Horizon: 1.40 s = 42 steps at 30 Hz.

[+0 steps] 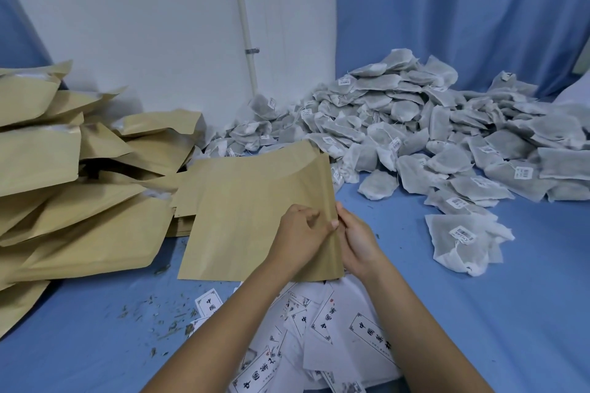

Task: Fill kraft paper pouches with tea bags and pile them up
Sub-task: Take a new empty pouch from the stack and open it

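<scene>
My left hand (300,233) and right hand (359,244) pinch one edge of the flat pouch (249,201), seemingly to part its mouth for tea bags (415,124).

Plain tan kraft pouch (249,201); grey-white tea bags (415,124) right of the grip, black-printed white labels (370,332) beneath it, blue cloth (495,303) under all.

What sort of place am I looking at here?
Most likely a small hand-packing workroom for tea. A big heap of tea bags lies on a blue-covered surface, stuffed kraft pouches are piled at the left, and the left hand and right hand pinch a flat kraft pouch.
</scene>
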### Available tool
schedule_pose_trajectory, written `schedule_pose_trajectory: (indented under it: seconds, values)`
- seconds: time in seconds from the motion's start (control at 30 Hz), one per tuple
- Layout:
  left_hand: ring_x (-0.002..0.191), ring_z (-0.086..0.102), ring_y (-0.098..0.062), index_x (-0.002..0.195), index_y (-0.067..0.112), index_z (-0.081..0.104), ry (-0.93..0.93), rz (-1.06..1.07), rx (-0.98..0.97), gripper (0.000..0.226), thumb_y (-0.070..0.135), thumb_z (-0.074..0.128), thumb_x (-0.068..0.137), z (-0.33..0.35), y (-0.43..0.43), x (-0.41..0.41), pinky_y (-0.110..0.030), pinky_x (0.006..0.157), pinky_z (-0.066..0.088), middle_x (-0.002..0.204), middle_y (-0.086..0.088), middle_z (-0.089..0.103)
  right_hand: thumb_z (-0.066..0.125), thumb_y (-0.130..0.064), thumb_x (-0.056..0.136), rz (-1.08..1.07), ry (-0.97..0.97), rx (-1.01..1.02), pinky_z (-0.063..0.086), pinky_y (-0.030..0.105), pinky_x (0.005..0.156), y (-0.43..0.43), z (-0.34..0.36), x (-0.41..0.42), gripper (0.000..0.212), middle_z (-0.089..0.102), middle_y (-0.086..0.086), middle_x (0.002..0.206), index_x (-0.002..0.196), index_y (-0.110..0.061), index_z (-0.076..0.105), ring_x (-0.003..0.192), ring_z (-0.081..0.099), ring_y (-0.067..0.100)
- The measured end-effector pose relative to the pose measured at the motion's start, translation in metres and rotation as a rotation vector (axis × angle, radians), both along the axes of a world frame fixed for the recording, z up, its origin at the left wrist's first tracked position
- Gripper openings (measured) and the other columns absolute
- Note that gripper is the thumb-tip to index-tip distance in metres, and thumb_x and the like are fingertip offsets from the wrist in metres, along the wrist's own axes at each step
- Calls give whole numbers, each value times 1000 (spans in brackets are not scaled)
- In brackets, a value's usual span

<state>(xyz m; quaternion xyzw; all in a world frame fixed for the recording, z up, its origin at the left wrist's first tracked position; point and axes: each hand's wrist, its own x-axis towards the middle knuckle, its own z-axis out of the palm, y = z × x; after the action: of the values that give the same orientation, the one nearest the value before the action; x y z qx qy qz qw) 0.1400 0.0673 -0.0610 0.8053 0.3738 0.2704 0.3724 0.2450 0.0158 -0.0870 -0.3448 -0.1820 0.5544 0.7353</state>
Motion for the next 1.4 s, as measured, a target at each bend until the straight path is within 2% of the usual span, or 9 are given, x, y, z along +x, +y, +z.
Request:
schedule_pose_trajectory:
  seconds: [0.17, 0.33, 0.47, 0.53, 0.67, 0.83, 1.07, 1.23, 1.4]
  values:
    - [83, 56, -27, 80, 3, 59, 153, 92, 183, 16, 17, 51, 83, 6, -12, 8, -31, 70, 45, 93, -13, 58, 34, -12, 101, -69, -192, 29, 53, 27, 86, 3, 1, -14, 32, 70, 10, 95, 103, -3, 64, 91, 67, 17]
    - [112, 47, -33, 111, -6, 54, 134, 69, 262, 24, 5, 41, 95, -2, -19, 17, -27, 82, 37, 120, -22, 52, 37, 1, 89, -268, -583, -130, 31, 24, 47, 3, -1, -14, 49, 41, -7, 46, 47, -22, 44, 48, 36, 10]
    - [124, 47, -31, 133, 3, 44, -49, 86, 9, 39, 18, 30, 101, -8, -24, 20, -12, 76, 34, 134, -16, 49, 45, 4, 88, -255, -511, -68, 49, 23, 63, 3, -5, -13, 40, 68, 7, 68, 74, -23, 71, 63, 57, 14]
    - [121, 50, -27, 133, 5, 45, 24, 80, 98, 38, 16, 31, 100, -7, -21, 21, -14, 77, 37, 132, -12, 52, 44, 6, 88, -255, -420, -42, 49, 31, 75, 5, -6, -14, 33, 68, 22, 89, 90, -13, 71, 77, 61, 22]
    - [83, 53, -14, 102, 4, 54, 357, 106, 424, 21, -5, 39, 89, -5, -16, 20, -23, 67, 42, 113, -6, 52, 49, 10, 82, -361, -300, -124, 39, 24, 52, 5, -7, -16, 30, 51, 8, 59, 60, -10, 57, 51, 45, 14]
    - [81, 59, -21, 102, 6, 49, 494, 140, 526, 22, -8, 39, 89, -10, -20, 25, -25, 58, 33, 102, -9, 50, 49, 7, 79, -401, -387, -294, 24, 23, 44, 2, -10, -14, 30, 35, 4, 51, 55, -10, 41, 46, 29, 12]
    - [66, 50, -21, 90, 13, 37, 385, 174, 520, 19, -6, 36, 88, -6, -21, 22, -28, 54, 32, 79, -5, 42, 49, 4, 82, -368, -400, -289, 21, 19, 39, 7, -10, -16, 42, 28, -5, 40, 49, -16, 32, 40, 22, 8]
    - [55, 35, -28, 75, 7, 35, -10, 331, 281, 17, -7, 39, 84, -2, -4, 17, -33, 48, 24, 62, -12, 41, 50, 3, 85, -368, -310, -298, 26, 22, 47, 7, -12, -16, 32, 33, 2, 51, 60, -13, 40, 47, 28, 11]
    - [83, 45, -22, 93, 9, 46, 231, 193, 378, 12, -1, 43, 86, -9, -17, 19, -32, 59, 38, 92, -3, 46, 61, -2, 83, -364, -364, -237, 32, 20, 44, 6, -6, -16, 29, 44, 0, 49, 61, -13, 46, 44, 37, 10]
